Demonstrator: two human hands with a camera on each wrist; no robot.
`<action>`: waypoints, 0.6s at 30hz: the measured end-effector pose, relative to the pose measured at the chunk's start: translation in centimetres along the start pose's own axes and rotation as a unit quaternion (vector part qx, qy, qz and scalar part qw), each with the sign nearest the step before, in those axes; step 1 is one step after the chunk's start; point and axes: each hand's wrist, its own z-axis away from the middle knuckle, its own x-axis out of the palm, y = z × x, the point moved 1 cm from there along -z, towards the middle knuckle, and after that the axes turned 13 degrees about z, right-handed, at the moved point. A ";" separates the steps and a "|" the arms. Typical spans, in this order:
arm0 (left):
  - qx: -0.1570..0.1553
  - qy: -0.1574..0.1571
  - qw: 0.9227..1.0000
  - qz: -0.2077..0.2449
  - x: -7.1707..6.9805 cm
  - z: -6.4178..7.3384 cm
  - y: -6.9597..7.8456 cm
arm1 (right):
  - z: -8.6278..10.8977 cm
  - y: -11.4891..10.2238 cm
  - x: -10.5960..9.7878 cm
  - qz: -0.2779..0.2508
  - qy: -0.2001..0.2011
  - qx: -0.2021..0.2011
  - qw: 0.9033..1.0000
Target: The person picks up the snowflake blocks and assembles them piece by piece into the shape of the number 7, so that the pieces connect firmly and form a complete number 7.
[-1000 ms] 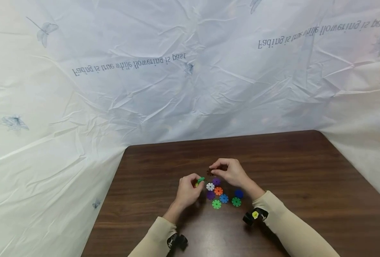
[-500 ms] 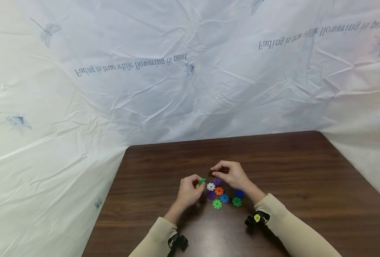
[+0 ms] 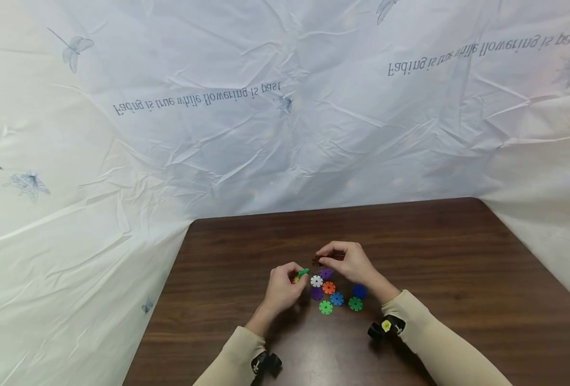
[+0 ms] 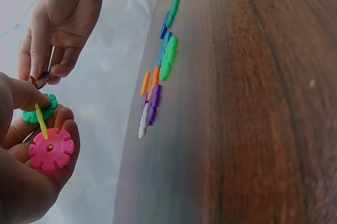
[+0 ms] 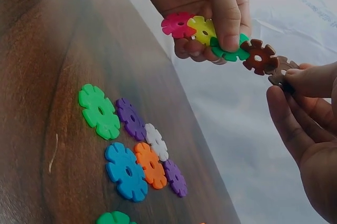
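My left hand [image 3: 284, 284] pinches a green interlocking disc [image 5: 221, 51] with notched edges between thumb and fingers. Slotted to it in a row are a yellow disc [image 5: 201, 30] and a pink disc [image 4: 51, 149], the pink one lying against my curled fingers. On the green disc's other side the right wrist view shows a reddish-brown disc [image 5: 258, 57], overlapping a duller brown disc [image 5: 283, 71] at the end of the row. That last disc is held between the thumb and fingertips of my right hand [image 3: 354, 264]. Both hands are above the table, close together.
Several loose discs lie flat below the hands: white [image 3: 316, 281], orange [image 3: 329, 288], purple [image 3: 316, 293], light blue [image 3: 336, 298], light green [image 3: 325, 307], dark green [image 3: 355, 304] and dark blue [image 3: 359, 291]. The brown wooden table [image 3: 217, 300] meets a white printed sheet [image 3: 246, 155] behind.
My right hand has come down slightly with the brown discs, nearer the green disc. My left hand keeps its grip almost unmoved; the loose discs stay where they were.
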 end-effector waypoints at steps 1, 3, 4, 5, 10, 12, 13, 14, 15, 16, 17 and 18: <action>-0.001 -0.001 1.000 0.000 0.0 0.0 0.0 | 0.0 0.0 0.0 -0.002 -0.002 0.000 1.000; -0.004 -0.001 1.000 -0.002 -0.1 0.0 -0.1 | -0.1 0.1 -0.1 -0.004 -0.007 -0.001 1.000; -0.005 -0.002 1.000 -0.002 -0.1 0.0 -0.1 | -0.1 0.1 -0.2 -0.006 -0.008 0.000 1.000; -0.006 -0.002 1.000 -0.003 -0.1 0.0 -0.1 | -0.2 0.2 -0.3 -0.007 -0.009 0.000 1.000; -0.010 -0.001 1.000 -0.006 -0.2 0.0 -0.3 | -0.5 0.5 -1.1 -0.004 -0.010 0.002 1.000; -0.011 0.000 1.000 -0.009 -0.3 -0.1 -0.5 | -0.6 0.8 -1.5 0.012 -0.010 0.003 1.000; -0.011 0.001 1.000 -0.010 -0.3 -0.1 -0.5 | -0.6 1.1 -1.6 0.021 -0.010 0.004 1.000; -0.012 0.001 1.000 -0.012 -0.3 -0.1 -0.6 | -0.7 1.3 -1.8 0.033 -0.011 0.005 0.999; -0.012 0.001 1.000 -0.013 -0.3 -0.1 -0.6 | -0.7 1.5 -1.9 0.045 -0.012 0.007 0.999; -0.012 0.002 1.000 -0.015 -0.3 -0.1 -0.7 | -0.7 1.7 -2.0 0.059 -0.012 0.010 0.998; -0.012 0.002 1.000 -0.015 -0.3 -0.1 -0.7 | -0.7 2.0 -2.1 0.073 -0.013 0.011 0.997; -0.013 0.003 1.000 -0.015 -0.3 -0.1 -0.7 | -0.7 2.2 -2.2 0.085 -0.015 0.012 0.996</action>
